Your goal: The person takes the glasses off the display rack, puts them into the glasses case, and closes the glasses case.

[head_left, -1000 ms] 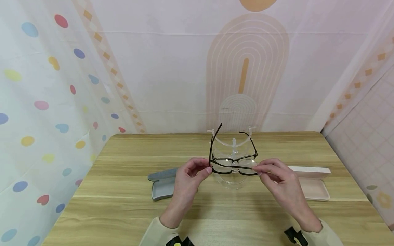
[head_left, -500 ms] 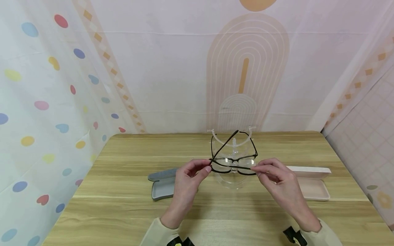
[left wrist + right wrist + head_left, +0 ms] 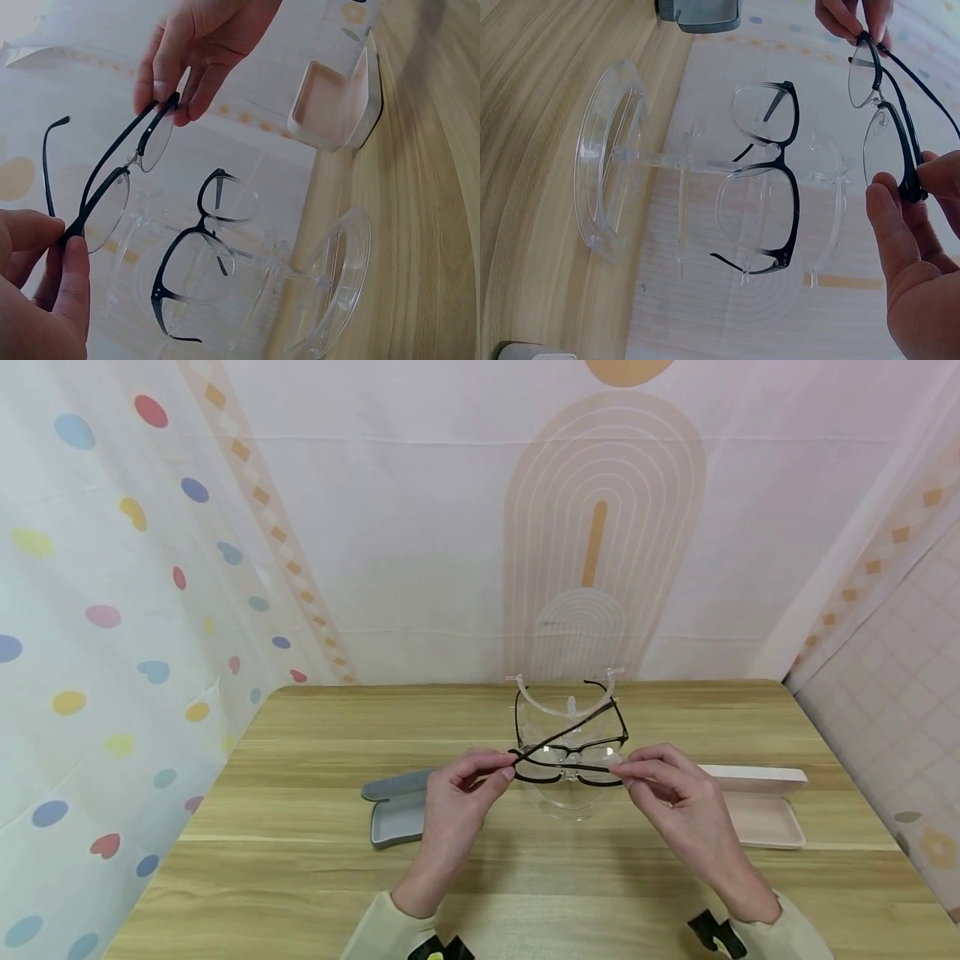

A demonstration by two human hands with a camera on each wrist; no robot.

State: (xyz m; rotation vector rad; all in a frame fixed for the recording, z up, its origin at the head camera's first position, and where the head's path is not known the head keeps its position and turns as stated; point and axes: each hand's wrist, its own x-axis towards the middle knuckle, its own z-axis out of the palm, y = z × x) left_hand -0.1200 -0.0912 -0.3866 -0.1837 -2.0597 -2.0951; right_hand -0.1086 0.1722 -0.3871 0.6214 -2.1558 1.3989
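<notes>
Both hands pinch a pair of black half-rim eyeglasses (image 3: pixel 542 780) by its two ends, above the table and in front of a display stand. My left hand (image 3: pixel 459 797) grips the left hinge corner between thumb and fingers; my right hand (image 3: pixel 686 793) pinches the right end. One temple lies folded along the front, while the left one slants inward across it. A clear display stand (image 3: pixel 604 161) stands behind, carrying a second pair of black-rimmed eyeglasses (image 3: pixel 791 202) with its temples spread. In the left wrist view the held eyeglasses (image 3: pixel 105 196) are apart from that second pair.
An open grey glasses case (image 3: pixel 396 824) lies on the wooden table (image 3: pixel 555 902) beside my left hand. Beyond my right hand is an open white glasses case (image 3: pixel 768 822) with a pale pink inside. A patterned curtain (image 3: pixel 405 543) hangs behind the table.
The left temple of the held eyeglasses has swung inward, from pointing away to slanting right across the frame. Both hands have stayed nearly in place.
</notes>
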